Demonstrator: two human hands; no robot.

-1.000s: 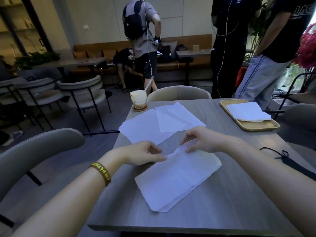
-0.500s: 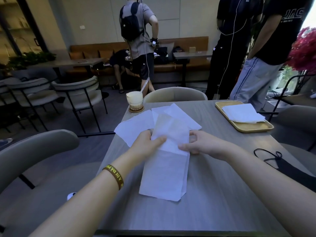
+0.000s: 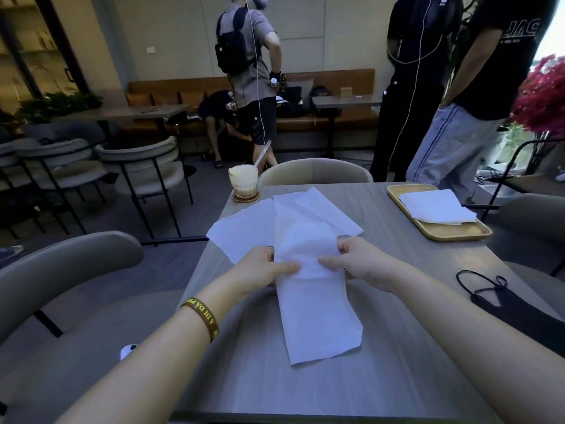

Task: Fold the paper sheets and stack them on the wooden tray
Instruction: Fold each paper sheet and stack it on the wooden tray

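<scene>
Since a second ago the long white paper sheet (image 3: 318, 313) has swung from its slanted lie to run straight away from the person, and its far end has come up off the grey wood-grain table (image 3: 397, 377). It looks already doubled lengthwise, so I take this as the start of the next fold, far half over near half.

The left hand (image 3: 260, 267) pinches the sheet's left edge and the right hand (image 3: 357, 261) its right edge, with each thumb on top and the other fingers curled behind the paper. The near end rests flat on the table.

Loose unfolded white sheets (image 3: 244, 231) lie just beyond the hands. The pale wooden tray (image 3: 452, 232), well apart to the right, holds a stack of folded white sheets (image 3: 437, 206).
</scene>
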